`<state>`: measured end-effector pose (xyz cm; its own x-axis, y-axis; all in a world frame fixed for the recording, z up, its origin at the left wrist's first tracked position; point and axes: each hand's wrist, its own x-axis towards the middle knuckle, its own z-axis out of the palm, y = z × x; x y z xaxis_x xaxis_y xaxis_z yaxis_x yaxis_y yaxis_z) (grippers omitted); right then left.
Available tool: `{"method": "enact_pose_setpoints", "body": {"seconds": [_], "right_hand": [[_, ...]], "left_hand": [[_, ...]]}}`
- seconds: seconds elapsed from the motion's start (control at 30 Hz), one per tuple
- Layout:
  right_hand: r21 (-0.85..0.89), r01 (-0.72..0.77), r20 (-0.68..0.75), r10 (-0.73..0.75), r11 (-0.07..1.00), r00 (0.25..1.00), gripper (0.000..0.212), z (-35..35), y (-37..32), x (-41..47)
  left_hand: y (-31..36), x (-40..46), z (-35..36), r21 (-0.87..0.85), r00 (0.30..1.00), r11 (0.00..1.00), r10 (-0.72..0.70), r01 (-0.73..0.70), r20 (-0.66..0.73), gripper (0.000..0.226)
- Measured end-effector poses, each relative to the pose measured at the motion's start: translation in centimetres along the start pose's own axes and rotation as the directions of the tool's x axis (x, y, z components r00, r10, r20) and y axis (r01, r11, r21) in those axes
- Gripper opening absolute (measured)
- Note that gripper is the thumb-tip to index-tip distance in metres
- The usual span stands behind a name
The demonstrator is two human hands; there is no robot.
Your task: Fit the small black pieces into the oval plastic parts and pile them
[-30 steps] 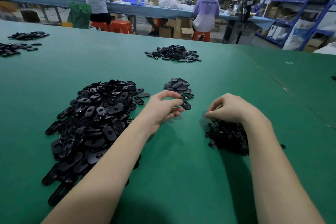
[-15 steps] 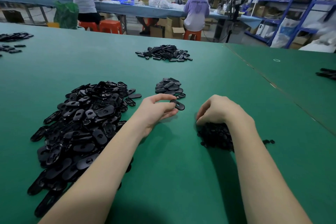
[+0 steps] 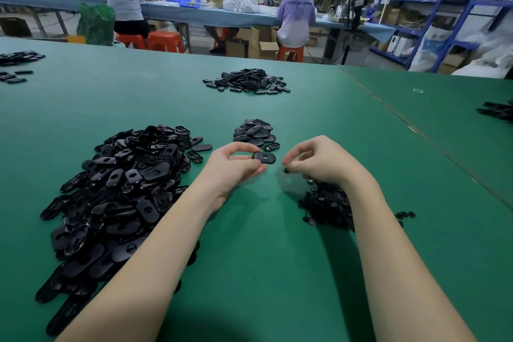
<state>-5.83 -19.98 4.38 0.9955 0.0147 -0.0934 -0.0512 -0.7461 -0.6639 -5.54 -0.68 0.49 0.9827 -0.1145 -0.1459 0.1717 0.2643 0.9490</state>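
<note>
Oval plastic part [image 3: 264, 157], likely light and stiff, sits pinched by its near-left end in the left hand [image 3: 231, 165] above the green table [image 3: 249, 258]. The right hand [image 3: 319, 159] pinches a small black piece [image 3: 285, 171] just right of it.

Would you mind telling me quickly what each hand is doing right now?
Left hand: pinches one oval plastic part between thumb and fingers.
Right hand: fingers curled, pinching a small black piece at the fingertips.
</note>
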Motion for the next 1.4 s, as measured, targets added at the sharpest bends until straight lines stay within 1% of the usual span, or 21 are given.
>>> {"method": "enact_pose_setpoints", "body": {"seconds": [0.07,0.1,0.17,0.23,0.37,0.53,0.73,0.9,1.1,1.27,1.4], "right_hand": [[0.232,0.023,-0.039,-0.014,0.972,0.999,0.007,0.3,-0.2,0.2],[0.308,0.02,-0.047,-0.006,0.951,0.999,0.007,0.5,-0.3,0.3],[0.379,0.0,-0.04,0.016,0.926,0.999,0.007,0.8,-0.4,0.5],[0.388,-0.019,-0.03,0.033,0.921,0.999,0.009,1.2,-0.4,0.6],[0.41,-0.025,-0.028,0.041,0.912,0.999,0.004,1.7,-0.4,0.8],[0.446,-0.021,-0.036,0.041,0.895,0.999,0.008,2.2,-0.6,0.8],[0.437,-0.022,-0.07,0.059,0.899,0.996,0.001,2.6,-0.9,1.0],[0.413,-0.024,-0.098,0.071,0.91,0.993,0.003,2.8,-1.1,1.1],[0.447,-0.017,-0.101,0.069,0.894,0.992,0.008,2.8,-1.5,0.8],[0.418,-0.026,-0.133,0.09,0.908,0.987,0.004,3.0,-1.8,0.8],[0.441,-0.031,-0.135,0.101,0.897,0.986,0.004,2.9,-1.8,0.8]], "left_hand": [[0.0,0.0,0.0,0.0,1.0,1.0,0.017,-0.017,0.007,0.025],[0.1,0.1,0.0,0.0,1.0,1.0,0.027,-0.027,0.01,0.025],[0.1,0.1,-0.1,0.0,0.999,0.999,0.046,-0.046,0.013,0.025],[0.2,0.0,-0.1,0.007,0.998,0.998,0.06,-0.061,0.016,0.025],[0.2,-0.1,-0.2,0.024,0.997,0.997,0.079,-0.08,0.019,0.025],[0.2,-0.1,-0.1,0.056,0.996,0.994,0.092,-0.093,0.02,0.025],[0.2,-0.1,-0.1,0.124,0.994,0.986,0.109,-0.112,0.03,0.025],[0.2,0.0,-0.2,0.141,0.994,0.984,0.104,-0.108,0.033,0.025],[0.3,0.0,-0.2,0.153,0.994,0.982,0.107,-0.109,0.019,0.026],[0.2,-0.1,-0.1,0.197,0.991,0.972,0.136,-0.131,-0.012,0.025],[0.3,-0.2,0.0,0.212,0.989,0.967,0.146,-0.141,-0.008,0.024]]}}
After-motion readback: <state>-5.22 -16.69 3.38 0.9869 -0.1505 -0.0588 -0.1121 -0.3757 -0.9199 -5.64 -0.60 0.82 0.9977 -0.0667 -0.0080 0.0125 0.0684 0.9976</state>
